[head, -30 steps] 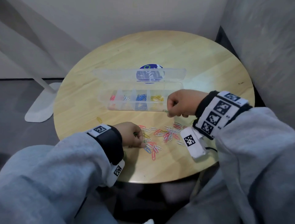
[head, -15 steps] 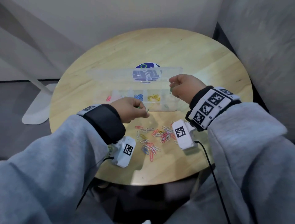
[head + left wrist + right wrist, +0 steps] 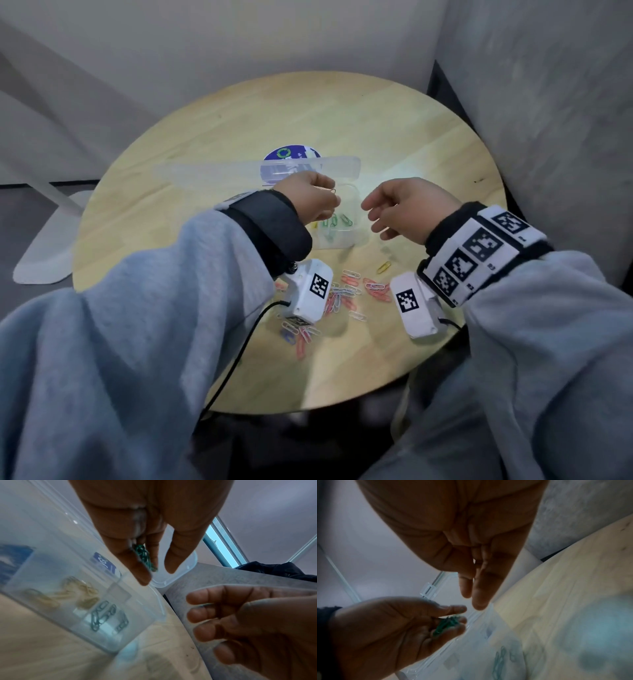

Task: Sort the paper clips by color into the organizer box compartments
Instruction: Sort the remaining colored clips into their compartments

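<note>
Round wooden table (image 3: 212, 192): organizer box (image 3: 342, 236), loose paper clips (image 3: 346, 294).

Left sleeve hides the organizer box (image 3: 342, 236) left compartments.

Left hand (image 3: 310, 198): hovering raised with its back turned up, thumb and fingers (image 3: 135, 566) curling together and pinching a small bunch of green paper clips (image 3: 145, 557); forearm in a grey sleeve (image 3: 144, 308) reaching forward, with a dark cuff and a white tagged unit sitting at the wrist. Right hand (image 3: 407, 210): hanging just beside the left, apart from it, fingers (image 3: 371, 205) loosely bent and holding nothing, wrist wearing a band of black-and-white tags.
</note>
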Tool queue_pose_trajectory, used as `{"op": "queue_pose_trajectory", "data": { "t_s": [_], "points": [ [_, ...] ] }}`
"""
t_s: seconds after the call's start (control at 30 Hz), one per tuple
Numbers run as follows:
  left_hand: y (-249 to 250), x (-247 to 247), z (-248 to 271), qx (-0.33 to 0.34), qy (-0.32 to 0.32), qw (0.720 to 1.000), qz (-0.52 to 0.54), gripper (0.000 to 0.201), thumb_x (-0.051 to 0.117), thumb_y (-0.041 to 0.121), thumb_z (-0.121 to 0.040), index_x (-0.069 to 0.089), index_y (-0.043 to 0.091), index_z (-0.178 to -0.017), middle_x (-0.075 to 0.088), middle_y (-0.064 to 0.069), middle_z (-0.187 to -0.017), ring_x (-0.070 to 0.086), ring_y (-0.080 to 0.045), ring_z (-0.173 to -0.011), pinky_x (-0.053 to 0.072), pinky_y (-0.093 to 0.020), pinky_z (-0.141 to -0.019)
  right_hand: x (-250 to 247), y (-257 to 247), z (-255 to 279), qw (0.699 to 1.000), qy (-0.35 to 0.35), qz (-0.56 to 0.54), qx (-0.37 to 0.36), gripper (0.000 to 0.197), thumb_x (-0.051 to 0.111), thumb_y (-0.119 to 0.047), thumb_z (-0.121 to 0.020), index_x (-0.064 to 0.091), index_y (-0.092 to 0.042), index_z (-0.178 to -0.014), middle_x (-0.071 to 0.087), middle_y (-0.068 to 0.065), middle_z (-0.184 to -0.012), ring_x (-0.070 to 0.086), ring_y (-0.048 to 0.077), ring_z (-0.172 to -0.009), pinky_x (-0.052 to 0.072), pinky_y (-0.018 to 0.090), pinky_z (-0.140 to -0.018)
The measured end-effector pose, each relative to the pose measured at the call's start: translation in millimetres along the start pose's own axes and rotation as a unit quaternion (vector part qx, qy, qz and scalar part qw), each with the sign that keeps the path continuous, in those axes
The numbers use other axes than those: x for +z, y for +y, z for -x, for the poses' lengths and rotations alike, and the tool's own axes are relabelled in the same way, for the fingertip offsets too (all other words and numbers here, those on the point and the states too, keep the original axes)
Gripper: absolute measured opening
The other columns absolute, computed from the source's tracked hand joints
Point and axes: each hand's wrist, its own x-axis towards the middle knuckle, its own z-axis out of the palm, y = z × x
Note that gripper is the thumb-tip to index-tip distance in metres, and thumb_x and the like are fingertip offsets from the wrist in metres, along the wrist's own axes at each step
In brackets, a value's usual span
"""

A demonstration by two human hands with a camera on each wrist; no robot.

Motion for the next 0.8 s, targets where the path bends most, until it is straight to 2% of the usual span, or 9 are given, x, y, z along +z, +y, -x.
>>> {"op": "queue_pose_trajectory", "data": {
  "t_s": [0.1, 0.23, 0.3, 0.37, 0.47, 0.57, 0.63, 0.7, 0.8],
  "points": [
    [-2, 4, -2, 0.004, -0.009, 0.999, -0.032, 0.050, 0.056, 0.003, -0.086, 0.047, 0.013, -0.135, 0.057, -0.004, -0.111, 0.059, -0.023, -0.111, 0.046, -0.038, -0.104, -8, 6, 5, 1.000, 0.009, 0.014, 0.012, 0.029, 0.044, -0.003, -0.086, 0.059, -0.025, -0.075, 0.064, 0.001, -0.080, 0.070, 0.026, -0.087, 0.056, 0.042, -0.086],
    [-7, 3, 2, 0.034, -0.008, 0.997, -0.070, 0.050, 0.054, 0.004, -0.087, 0.048, 0.018, -0.135, 0.053, -0.004, -0.131, 0.054, -0.021, -0.121, 0.042, -0.039, -0.107, -9, 10, 5, 0.994, -0.004, 0.101, 0.050, 0.023, 0.045, -0.005, -0.089, 0.062, -0.020, -0.090, 0.065, 0.002, -0.079, 0.064, 0.020, -0.072, 0.053, 0.029, -0.074],
    [-9, 1, 7, 0.066, -0.003, 0.995, -0.069, 0.043, 0.054, 0.005, -0.087, 0.055, 0.020, -0.127, 0.058, -0.002, -0.124, 0.055, -0.017, -0.117, 0.043, -0.038, -0.106, -6, 9, 6, 0.985, -0.032, 0.159, 0.059, 0.021, 0.046, -0.006, -0.089, 0.061, -0.019, -0.094, 0.060, -0.003, -0.072, 0.058, 0.016, -0.064, 0.047, 0.022, -0.061],
    [-12, -1, 16, 0.097, -0.009, 0.993, -0.070, 0.029, 0.056, 0.005, -0.085, 0.061, 0.026, -0.106, 0.063, 0.004, -0.101, 0.061, -0.016, -0.099, 0.048, -0.037, -0.100, -3, 8, 6, 0.971, -0.062, 0.224, 0.059, 0.018, 0.049, -0.008, -0.089, 0.061, -0.019, -0.098, 0.054, -0.006, -0.070, 0.051, 0.012, -0.061, 0.040, 0.020, -0.054],
    [-23, -4, 31, 0.117, -0.040, 0.975, -0.183, 0.018, 0.060, 0.010, -0.084, 0.061, 0.027, -0.089, 0.057, 0.009, -0.073, 0.056, -0.013, -0.070, 0.051, -0.030, -0.078, 3, 8, 7, 0.946, -0.095, 0.304, 0.065, 0.022, 0.053, -0.010, -0.088, 0.062, -0.014, -0.107, 0.058, -0.001, -0.088, 0.052, 0.017, -0.079, 0.039, 0.021, -0.055],
    [-42, -5, 42, 0.085, -0.081, 0.921, -0.371, 0.011, 0.062, 0.022, -0.083, 0.060, 0.032, -0.088, 0.056, 0.012, -0.074, 0.055, -0.010, -0.073, 0.044, -0.023, -0.070, 10, 14, 8, 0.929, -0.118, 0.342, 0.083, 0.030, 0.051, -0.003, -0.085, 0.060, -0.016, -0.111, 0.059, 0.003, -0.102, 0.053, 0.019, -0.085, 0.046, 0.027, -0.067],
    [-55, -7, 45, 0.043, -0.090, 0.892, -0.440, 0.010, 0.062, 0.026, -0.082, 0.059, 0.032, -0.089, 0.056, 0.012, -0.079, 0.055, -0.011, -0.078, 0.041, -0.021, -0.069, 16, 19, 7, 0.916, -0.133, 0.368, 0.085, 0.034, 0.050, 0.000, -0.083, 0.058, -0.017, -0.111, 0.060, 0.000, -0.095, 0.052, 0.019, -0.081, 0.043, 0.025, -0.060],
    [-64, -7, 47, 0.021, -0.091, 0.883, -0.460, 0.008, 0.063, 0.030, -0.082, 0.056, 0.031, -0.086, 0.054, 0.012, -0.078, 0.055, -0.013, -0.078, 0.038, -0.022, -0.066, 21, 21, 3, 0.913, -0.136, 0.377, 0.081, 0.032, 0.050, 0.000, -0.082, 0.058, -0.017, -0.108, 0.056, -0.002, -0.083, 0.051, 0.017, -0.075, 0.038, 0.023, -0.053],
    [-67, -2, 49, 0.028, -0.097, 0.881, -0.461, 0.007, 0.061, 0.031, -0.083, 0.054, 0.032, -0.086, 0.053, 0.010, -0.079, 0.052, -0.014, -0.079, 0.039, -0.023, -0.068, 28, 23, -3, 0.900, -0.151, 0.404, 0.071, 0.021, 0.050, -0.003, -0.083, 0.059, -0.013, -0.099, 0.060, 0.004, -0.094, 0.052, 0.020, -0.081, 0.040, 0.025, -0.059]
  ]
}}
